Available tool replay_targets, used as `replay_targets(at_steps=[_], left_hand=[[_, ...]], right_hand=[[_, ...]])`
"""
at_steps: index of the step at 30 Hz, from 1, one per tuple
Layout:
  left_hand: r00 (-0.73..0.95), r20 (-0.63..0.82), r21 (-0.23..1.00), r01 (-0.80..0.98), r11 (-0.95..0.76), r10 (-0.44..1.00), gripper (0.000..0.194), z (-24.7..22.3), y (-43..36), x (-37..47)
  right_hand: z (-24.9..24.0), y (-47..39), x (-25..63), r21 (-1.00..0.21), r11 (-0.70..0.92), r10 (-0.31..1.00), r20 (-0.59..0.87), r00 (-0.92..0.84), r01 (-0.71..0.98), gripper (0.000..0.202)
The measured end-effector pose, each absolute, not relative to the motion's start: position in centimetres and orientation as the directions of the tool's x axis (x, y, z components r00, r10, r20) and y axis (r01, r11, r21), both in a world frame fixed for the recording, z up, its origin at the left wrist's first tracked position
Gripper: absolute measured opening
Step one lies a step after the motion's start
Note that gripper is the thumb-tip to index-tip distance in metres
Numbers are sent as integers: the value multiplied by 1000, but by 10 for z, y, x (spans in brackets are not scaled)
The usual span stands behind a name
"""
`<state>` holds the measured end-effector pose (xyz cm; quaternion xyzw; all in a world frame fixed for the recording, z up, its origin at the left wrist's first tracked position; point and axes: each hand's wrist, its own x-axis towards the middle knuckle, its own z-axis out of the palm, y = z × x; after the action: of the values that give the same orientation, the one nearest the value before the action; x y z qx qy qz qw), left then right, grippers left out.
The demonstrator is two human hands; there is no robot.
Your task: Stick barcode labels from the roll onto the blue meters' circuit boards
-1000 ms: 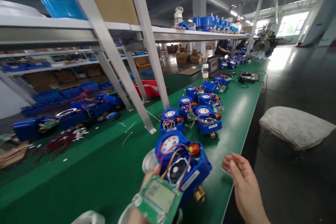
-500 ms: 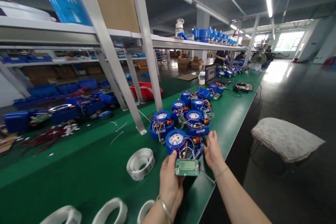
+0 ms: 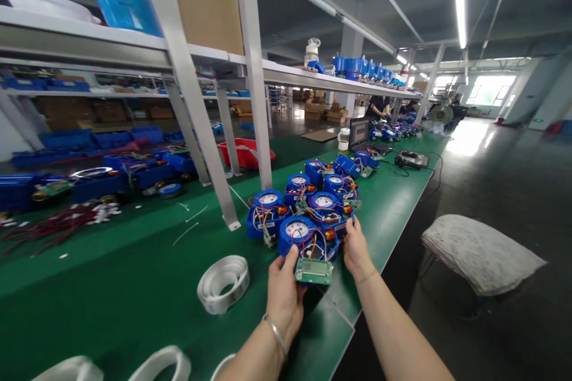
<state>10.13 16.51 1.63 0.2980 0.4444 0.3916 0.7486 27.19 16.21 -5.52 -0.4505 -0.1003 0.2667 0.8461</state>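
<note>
My left hand (image 3: 285, 286) grips the near edge of the closest blue meter (image 3: 295, 230), its thumb beside a green circuit board with a small display (image 3: 314, 271). Wires run from the board into the meter body. My right hand (image 3: 356, 247) is at the right, its thumb and fingers closed on the right corner of the blue meter just behind (image 3: 325, 201). More blue meters (image 3: 268, 199) with round dials and loose coloured wires stand close together beyond.
Rolls of white labels (image 3: 223, 284) lie on the green table (image 3: 134, 303) at left. A metal shelf post (image 3: 253, 71) rises behind the meters. Further back are a red bin (image 3: 247, 153), a laptop (image 3: 359, 133) and a person (image 3: 378, 108). A covered stool (image 3: 482, 253) stands right.
My right hand has closed its fingers on the corner of the meter behind. My left hand and the nearest meter have shifted slightly up and left in view, along with the scene.
</note>
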Motion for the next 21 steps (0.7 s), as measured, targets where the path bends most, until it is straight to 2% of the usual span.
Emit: replay_targets(at_steps=[13,17,21], left_hand=[[304,-448,750,-384,539,841,35,1,161,95],[336,-442,756,-359,547,832,38,-1,163,96],[328,-403,800,-328,503,854,38,3,142,91]], right_hand=[[-68,145,258,-876,404,533,-9,846,-264,40],[-62,132,257,-929,341,504,50,862,-146,39],[-45,104,222,-966,253,503,180,846,55,36]])
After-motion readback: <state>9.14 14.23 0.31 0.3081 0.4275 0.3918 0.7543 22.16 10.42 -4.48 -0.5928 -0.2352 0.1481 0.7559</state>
